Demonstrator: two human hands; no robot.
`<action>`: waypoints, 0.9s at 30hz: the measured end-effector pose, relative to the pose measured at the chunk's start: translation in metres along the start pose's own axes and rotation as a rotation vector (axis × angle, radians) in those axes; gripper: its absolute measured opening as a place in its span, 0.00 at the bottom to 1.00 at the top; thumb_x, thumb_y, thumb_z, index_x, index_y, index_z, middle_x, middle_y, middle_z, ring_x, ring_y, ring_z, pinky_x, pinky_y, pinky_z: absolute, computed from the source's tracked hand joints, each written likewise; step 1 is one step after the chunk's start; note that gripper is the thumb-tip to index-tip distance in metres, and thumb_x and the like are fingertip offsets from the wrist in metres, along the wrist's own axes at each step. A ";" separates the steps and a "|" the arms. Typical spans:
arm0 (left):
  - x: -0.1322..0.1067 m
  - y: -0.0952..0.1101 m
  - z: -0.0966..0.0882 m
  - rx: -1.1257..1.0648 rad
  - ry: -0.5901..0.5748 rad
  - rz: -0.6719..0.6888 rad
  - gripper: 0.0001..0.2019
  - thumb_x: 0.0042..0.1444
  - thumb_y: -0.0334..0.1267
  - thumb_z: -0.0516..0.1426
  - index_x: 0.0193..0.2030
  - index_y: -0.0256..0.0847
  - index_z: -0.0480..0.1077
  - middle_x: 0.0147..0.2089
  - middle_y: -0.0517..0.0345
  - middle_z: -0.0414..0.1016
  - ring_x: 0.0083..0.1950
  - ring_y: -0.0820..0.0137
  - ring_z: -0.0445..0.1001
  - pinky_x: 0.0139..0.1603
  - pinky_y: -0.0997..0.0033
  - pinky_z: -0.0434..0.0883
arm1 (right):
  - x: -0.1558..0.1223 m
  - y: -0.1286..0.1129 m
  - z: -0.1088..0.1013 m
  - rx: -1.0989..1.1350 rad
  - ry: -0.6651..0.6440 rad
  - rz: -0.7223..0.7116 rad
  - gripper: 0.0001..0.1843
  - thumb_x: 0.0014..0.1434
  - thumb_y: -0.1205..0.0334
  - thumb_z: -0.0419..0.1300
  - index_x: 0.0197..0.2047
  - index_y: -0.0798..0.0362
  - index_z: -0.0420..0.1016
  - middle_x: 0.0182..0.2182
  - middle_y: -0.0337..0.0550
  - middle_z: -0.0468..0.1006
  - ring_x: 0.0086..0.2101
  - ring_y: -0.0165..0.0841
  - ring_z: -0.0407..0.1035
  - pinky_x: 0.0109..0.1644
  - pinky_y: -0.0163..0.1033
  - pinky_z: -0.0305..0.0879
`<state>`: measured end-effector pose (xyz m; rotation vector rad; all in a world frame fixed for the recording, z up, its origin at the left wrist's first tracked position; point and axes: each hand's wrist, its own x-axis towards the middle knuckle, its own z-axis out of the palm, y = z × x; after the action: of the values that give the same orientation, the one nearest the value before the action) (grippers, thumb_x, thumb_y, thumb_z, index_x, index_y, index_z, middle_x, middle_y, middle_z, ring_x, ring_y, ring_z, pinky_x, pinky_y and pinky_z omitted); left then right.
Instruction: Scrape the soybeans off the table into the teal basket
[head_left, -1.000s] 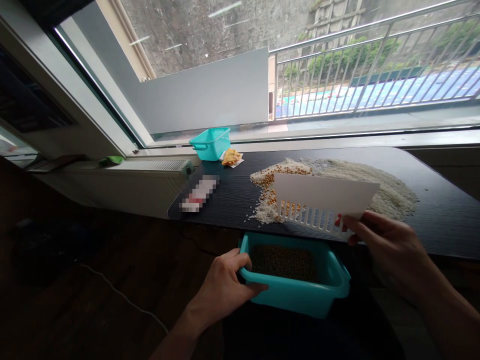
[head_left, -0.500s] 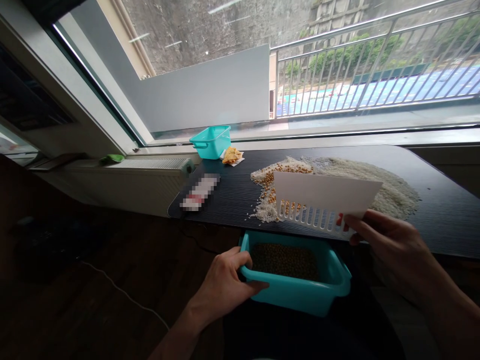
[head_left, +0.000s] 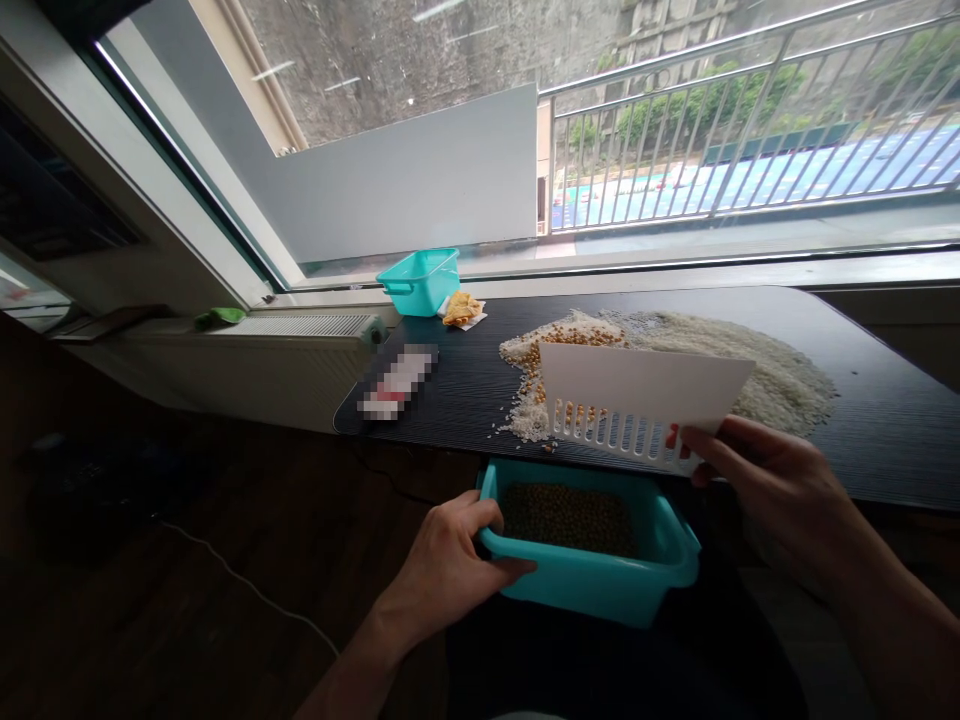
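Note:
My left hand [head_left: 450,565] grips the left rim of a teal plastic tub [head_left: 652,580] holding brown beans, kept just below the front edge of the black table [head_left: 885,440]. My right hand [head_left: 765,480] pinches the right end of a white slotted scraper [head_left: 645,395], which stands on edge on the table near its front. Yellow beans show through the scraper's slots. Behind the scraper spreads a pile of white rice [head_left: 750,360] mixed with yellow beans [head_left: 559,340] at its left side.
A second, smaller teal tub [head_left: 420,282] stands at the table's far left corner beside a yellow crumpled wrapper [head_left: 463,310]. A blurred flat packet [head_left: 396,382] lies on the table's left part. A radiator [head_left: 300,330] and window run behind.
The scraper has shifted slightly left and toward the table's front edge, with beans in front of it. The left hand and tub have barely moved.

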<state>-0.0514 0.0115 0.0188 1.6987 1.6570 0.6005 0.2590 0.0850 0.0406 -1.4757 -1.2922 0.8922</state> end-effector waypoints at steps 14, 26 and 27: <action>0.000 0.000 0.000 0.007 -0.008 -0.005 0.19 0.44 0.32 0.73 0.24 0.41 0.64 0.30 0.67 0.66 0.32 0.72 0.66 0.33 0.71 0.58 | -0.005 -0.005 0.005 -0.030 -0.108 -0.027 0.39 0.37 0.19 0.73 0.29 0.50 0.88 0.23 0.45 0.83 0.22 0.35 0.70 0.29 0.42 0.70; 0.000 0.002 -0.001 -0.030 -0.027 -0.008 0.20 0.45 0.32 0.73 0.24 0.41 0.63 0.30 0.67 0.65 0.32 0.73 0.66 0.33 0.71 0.58 | -0.003 -0.001 0.011 -0.001 -0.070 -0.070 0.39 0.38 0.16 0.71 0.29 0.47 0.86 0.24 0.43 0.83 0.23 0.35 0.72 0.29 0.43 0.72; 0.000 0.002 -0.001 -0.034 -0.027 -0.007 0.20 0.45 0.32 0.73 0.24 0.41 0.63 0.30 0.67 0.65 0.31 0.73 0.65 0.32 0.71 0.58 | -0.003 -0.002 0.015 0.016 -0.101 -0.073 0.40 0.38 0.17 0.71 0.29 0.48 0.86 0.24 0.43 0.83 0.22 0.35 0.71 0.28 0.42 0.73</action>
<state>-0.0507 0.0117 0.0207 1.6688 1.6243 0.5965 0.2439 0.0851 0.0385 -1.3777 -1.4009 0.9372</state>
